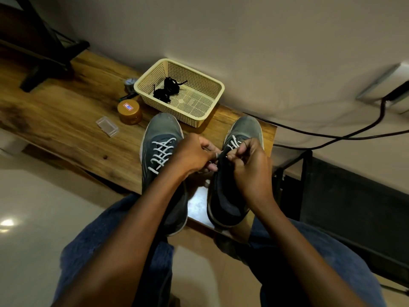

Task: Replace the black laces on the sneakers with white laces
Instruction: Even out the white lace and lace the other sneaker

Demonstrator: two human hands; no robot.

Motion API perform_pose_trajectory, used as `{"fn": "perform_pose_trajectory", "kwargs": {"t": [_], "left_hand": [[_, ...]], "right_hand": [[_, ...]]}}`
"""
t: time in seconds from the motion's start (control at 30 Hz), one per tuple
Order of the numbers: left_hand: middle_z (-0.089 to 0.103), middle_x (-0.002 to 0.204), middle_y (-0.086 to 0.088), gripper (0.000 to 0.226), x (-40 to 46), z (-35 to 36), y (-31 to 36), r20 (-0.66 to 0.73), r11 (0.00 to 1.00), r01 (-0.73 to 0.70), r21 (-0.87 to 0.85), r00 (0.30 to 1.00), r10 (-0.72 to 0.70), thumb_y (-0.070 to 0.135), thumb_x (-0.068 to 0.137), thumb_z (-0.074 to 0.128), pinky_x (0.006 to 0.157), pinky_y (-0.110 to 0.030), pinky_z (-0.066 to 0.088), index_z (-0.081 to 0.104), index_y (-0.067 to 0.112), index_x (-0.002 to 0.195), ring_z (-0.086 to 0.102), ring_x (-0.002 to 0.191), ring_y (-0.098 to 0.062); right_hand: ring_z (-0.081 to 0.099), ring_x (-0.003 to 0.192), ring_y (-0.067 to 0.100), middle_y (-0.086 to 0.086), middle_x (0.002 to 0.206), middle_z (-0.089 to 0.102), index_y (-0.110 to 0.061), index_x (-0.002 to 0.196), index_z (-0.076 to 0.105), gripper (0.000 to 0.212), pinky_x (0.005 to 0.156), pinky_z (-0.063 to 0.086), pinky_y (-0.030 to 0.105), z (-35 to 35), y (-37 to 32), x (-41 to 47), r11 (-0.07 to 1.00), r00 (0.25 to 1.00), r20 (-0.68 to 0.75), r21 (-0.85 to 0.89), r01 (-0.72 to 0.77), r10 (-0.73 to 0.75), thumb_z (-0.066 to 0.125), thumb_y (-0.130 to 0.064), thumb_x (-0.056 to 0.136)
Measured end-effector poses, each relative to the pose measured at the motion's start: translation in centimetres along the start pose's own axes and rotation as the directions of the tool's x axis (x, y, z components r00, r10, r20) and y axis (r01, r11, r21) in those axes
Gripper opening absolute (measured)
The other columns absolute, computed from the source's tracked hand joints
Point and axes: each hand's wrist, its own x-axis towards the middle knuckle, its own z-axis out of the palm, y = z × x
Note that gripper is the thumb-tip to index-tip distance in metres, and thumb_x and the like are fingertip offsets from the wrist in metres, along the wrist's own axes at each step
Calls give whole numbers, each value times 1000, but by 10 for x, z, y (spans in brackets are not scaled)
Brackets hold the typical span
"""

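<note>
My left hand and right hand, fingers curled, pinched the white lace on the right of two sneakers.

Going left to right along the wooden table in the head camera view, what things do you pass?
Clear plastic case → amber jar → cream basket holding black laces → right-hand sneaker.
</note>
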Motion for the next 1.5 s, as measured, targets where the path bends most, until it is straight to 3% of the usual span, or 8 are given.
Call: {"fn": "perform_pose_trajectory", "kwargs": {"t": [0.43,0.6,0.67,0.8,1.03,1.2,1.33,1.5], "left_hand": [[59,44,3,20,-7,4,2,48,970,113,-215,993,-105,0,94,55,42,-13,47,60,7,75,55,37,-1],[62,50,0,18,-6,2,2,63,971,121,-209,992,-110,2,93,57,46,-14,49,62,8,77,58,42,-1],[62,52,0,17,-6,2,2,64,975,116,-190,992,-106,3,93,57,48,-14,50,63,8,77,58,43,-1],[62,61,-4,17,-7,2,2,61,980,106,-167,993,-97,2,93,56,48,-13,49,63,8,79,57,43,0],[63,65,-7,15,-8,1,2,41,984,91,-152,995,-86,2,92,57,50,-14,49,64,6,80,58,46,-2],[63,67,-6,16,-6,0,2,46,993,57,-99,998,-52,4,93,56,50,-14,50,62,10,80,60,49,-2],[60,72,-4,13,-5,0,4,106,994,53,-96,993,-43,7,96,53,49,-15,51,57,12,85,58,57,-8],[59,71,-3,11,-5,2,6,98,997,30,-75,995,-22,10,96,54,48,-15,49,57,13,86,57,59,-9]], "right_hand": [[63,77,31,17,74,64,-22,62,32,44,72,50,52,0,7,5,998,999,25,-57,39,-38,59,5,84],[64,70,-1,-1,71,67,-21,62,33,46,65,47,13,-7,5,7,998,998,42,34,-44,43,64,6,83],[63,66,-7,-4,70,66,-20,62,32,47,62,46,8,-9,6,10,994,995,64,80,-77,72,64,8,82],[69,75,9,-3,68,67,-20,64,33,46,68,55,28,-10,9,14,992,991,102,76,-97,89,69,5,80],[71,78,17,4,70,68,-19,64,33,46,70,56,33,-12,6,15,989,981,171,100,-113,95,67,7,81],[69,78,8,-2,68,66,-19,66,34,44,73,55,29,-10,8,10,987,985,141,118,-112,95,66,5,82],[68,79,26,12,73,66,-19,69,36,42,78,55,46,-10,11,12,982,985,145,150,-117,96,64,9,82],[68,80,25,11,80,67,-23,72,43,39,79,55,51,-12,12,14,990,988,132,104,-91,77,68,5,80]]}}
